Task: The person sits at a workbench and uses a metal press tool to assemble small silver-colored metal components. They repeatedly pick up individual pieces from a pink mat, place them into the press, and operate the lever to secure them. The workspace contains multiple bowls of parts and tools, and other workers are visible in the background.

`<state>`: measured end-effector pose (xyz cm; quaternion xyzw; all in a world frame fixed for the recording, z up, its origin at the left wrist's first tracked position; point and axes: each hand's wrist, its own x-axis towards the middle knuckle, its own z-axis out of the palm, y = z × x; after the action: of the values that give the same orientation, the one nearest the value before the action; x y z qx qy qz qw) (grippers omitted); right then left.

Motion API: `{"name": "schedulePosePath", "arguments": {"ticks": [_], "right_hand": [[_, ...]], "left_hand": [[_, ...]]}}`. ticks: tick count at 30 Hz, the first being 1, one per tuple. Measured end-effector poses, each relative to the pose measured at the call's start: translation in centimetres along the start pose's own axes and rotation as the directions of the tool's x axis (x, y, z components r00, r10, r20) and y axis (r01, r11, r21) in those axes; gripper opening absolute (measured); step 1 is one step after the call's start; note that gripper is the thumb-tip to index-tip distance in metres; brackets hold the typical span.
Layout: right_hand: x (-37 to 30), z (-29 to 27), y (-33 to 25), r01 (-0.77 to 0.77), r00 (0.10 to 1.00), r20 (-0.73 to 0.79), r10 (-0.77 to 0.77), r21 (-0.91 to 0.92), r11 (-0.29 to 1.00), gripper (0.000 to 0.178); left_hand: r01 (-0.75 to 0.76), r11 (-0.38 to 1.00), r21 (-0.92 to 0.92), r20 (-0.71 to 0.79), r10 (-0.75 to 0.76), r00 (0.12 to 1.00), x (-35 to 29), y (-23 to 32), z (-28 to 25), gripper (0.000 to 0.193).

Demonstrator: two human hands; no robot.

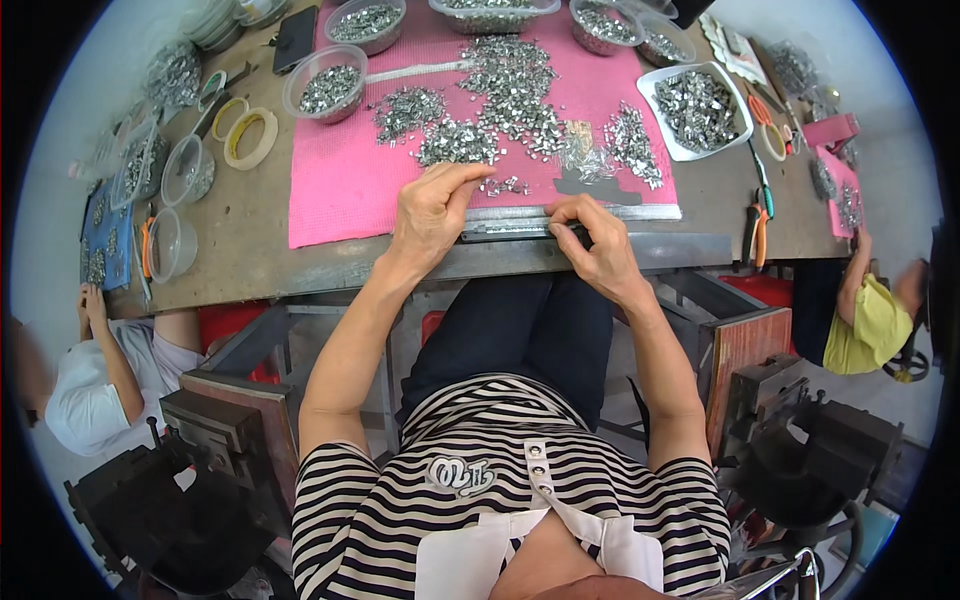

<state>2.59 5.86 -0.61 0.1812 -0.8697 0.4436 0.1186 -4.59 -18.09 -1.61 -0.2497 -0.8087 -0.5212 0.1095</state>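
My left hand (432, 215) is just above a small group of metal pieces (507, 186), its thumb and fingers pinched together. Whatever they hold, if anything, is too small to see. At the table's front edge, my right hand (598, 246) closes its thumb and forefinger around the right end of a narrow dark metal bar (505, 232). This bar lies along the near edge of the pink mat (335, 210). Loose silvery metal pieces (505, 85) spread over the mat's middle, with thin pale metal pins (588, 160) nearer my right hand.
Plastic bowls of metal parts (328, 92) stand at the back, and a white tray of parts (697, 108) is at right. Tape rolls (250, 138) and empty tubs (172, 245) lie left; orange-handled pliers (757, 232) lie right. Co-workers (105, 385) (870, 320) sit at both sides.
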Motion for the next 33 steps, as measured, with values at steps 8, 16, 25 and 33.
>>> {"name": "schedulePosePath", "arguments": {"ticks": [8, 16, 25, 33], "right_hand": [[-0.1, 0.8, 0.4, 0.085, 0.995, -0.036, -0.088, -0.082, 0.993, 0.012], [2.1, -0.8, -0.2, 0.112, 0.993, 0.06, -0.099, -0.281, 0.953, 0.009], [4.8, 1.8, 1.5, 0.099, 0.995, 0.04, -0.09, -0.374, 0.922, 0.012], [4.7, 1.8, 1.3, 0.103, 0.995, 0.049, -0.091, -0.36, 0.927, 0.013]], "left_hand": [[0.008, 0.996, 0.088, 0.004, -0.008, 1.0, -1.1, -0.5, -0.9, 0.018], [0.012, 0.999, 0.043, 0.024, -0.013, 1.0, -1.7, -0.2, -1.2, 0.026], [-0.048, 0.991, 0.128, 0.04, 0.043, 0.998, -2.2, -0.7, -1.7, 0.031], [-0.186, 0.949, 0.254, 0.083, 0.17, 0.982, -2.1, -1.7, -1.4, 0.029]]}}
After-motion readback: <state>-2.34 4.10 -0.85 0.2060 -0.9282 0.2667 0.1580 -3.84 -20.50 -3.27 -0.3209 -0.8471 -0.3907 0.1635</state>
